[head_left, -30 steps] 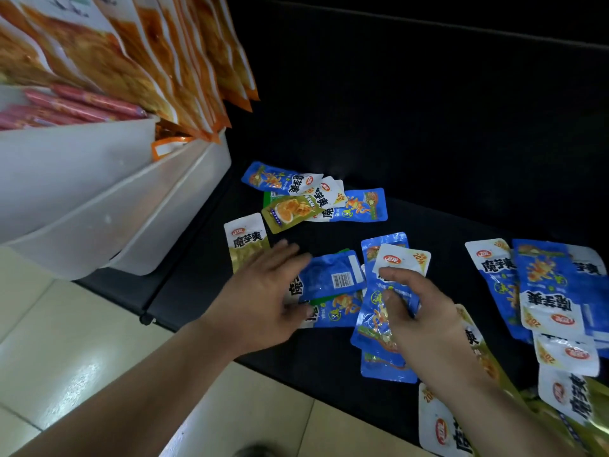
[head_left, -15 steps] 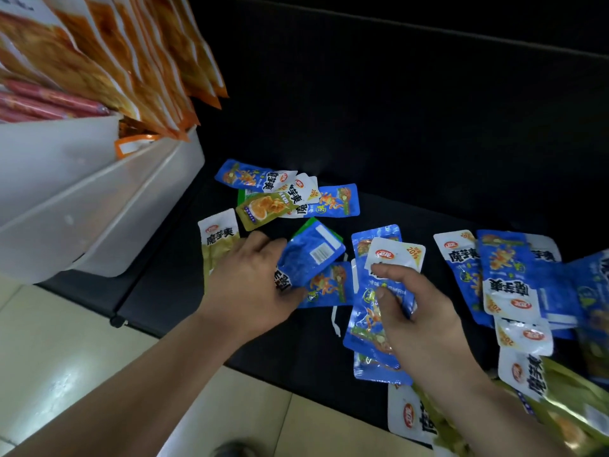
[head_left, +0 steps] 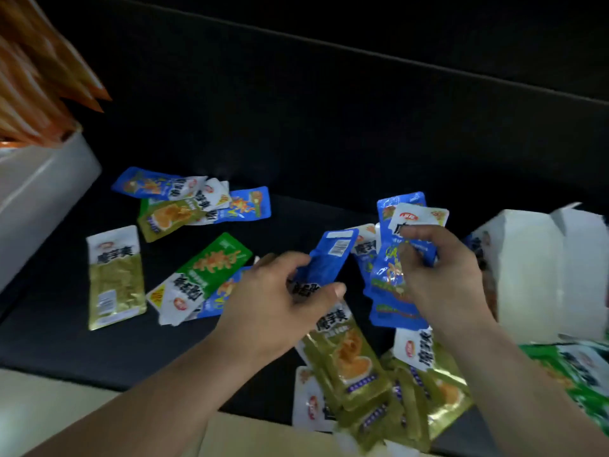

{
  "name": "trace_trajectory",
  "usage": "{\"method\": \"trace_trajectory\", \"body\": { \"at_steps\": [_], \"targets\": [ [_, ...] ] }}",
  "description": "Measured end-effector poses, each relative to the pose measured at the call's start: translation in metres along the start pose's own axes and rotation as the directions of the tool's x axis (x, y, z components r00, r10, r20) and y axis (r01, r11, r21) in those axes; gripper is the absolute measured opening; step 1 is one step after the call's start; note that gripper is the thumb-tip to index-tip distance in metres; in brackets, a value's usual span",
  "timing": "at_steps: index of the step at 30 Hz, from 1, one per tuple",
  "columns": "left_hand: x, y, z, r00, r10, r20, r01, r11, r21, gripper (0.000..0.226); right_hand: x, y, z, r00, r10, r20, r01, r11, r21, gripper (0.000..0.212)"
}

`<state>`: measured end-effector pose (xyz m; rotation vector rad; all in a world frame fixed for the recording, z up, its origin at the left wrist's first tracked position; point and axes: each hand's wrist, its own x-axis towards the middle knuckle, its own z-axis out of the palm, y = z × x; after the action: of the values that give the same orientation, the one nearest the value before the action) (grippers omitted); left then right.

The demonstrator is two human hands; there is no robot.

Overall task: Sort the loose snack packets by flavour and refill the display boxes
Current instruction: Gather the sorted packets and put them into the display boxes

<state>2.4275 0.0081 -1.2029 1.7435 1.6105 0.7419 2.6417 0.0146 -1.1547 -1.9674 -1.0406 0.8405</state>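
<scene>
Blue packet, barcode side showing, is pinched in the left grip, just left of the blue stack that the right grip clamps. Slick film could slide from that full stack as one joins, falling among yellow packets beneath both grips.

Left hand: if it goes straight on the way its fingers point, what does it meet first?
Likely the blue stack gripped in the right hand: the left hand, pinching a blue packet, points toward it. Depth is unclear from one view.
</scene>
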Motion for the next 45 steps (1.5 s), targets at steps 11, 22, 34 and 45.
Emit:
{"method": "trace_trajectory", "body": {
  "at_steps": [11,22,34,45],
  "targets": [
    [0.056,0.067,0.070,0.997,0.053,0.055,-0.062,0.984,0.169,0.063,0.022,0.069,-0.024,0.995,-0.096,-0.004,0.093,0.970,-0.226,0.034],
    [0.020,0.022,0.059,0.976,0.140,0.167,-0.132,0.989,-0.062,0.046,-0.014,0.063,-0.006,0.915,-0.402,-0.037,0.390,0.905,-0.171,0.028],
    [-0.009,-0.106,-0.066,0.989,-0.145,-0.034,0.143,0.863,0.484,0.088,-0.077,0.008,0.099,0.868,-0.223,0.443,0.212,0.974,0.075,0.025],
    [-0.014,-0.109,-0.079,0.957,-0.244,-0.160,0.252,0.967,0.036,0.068,-0.081,-0.005,0.134,0.897,-0.003,0.443,-0.068,0.987,0.146,0.015]
  ]
}}
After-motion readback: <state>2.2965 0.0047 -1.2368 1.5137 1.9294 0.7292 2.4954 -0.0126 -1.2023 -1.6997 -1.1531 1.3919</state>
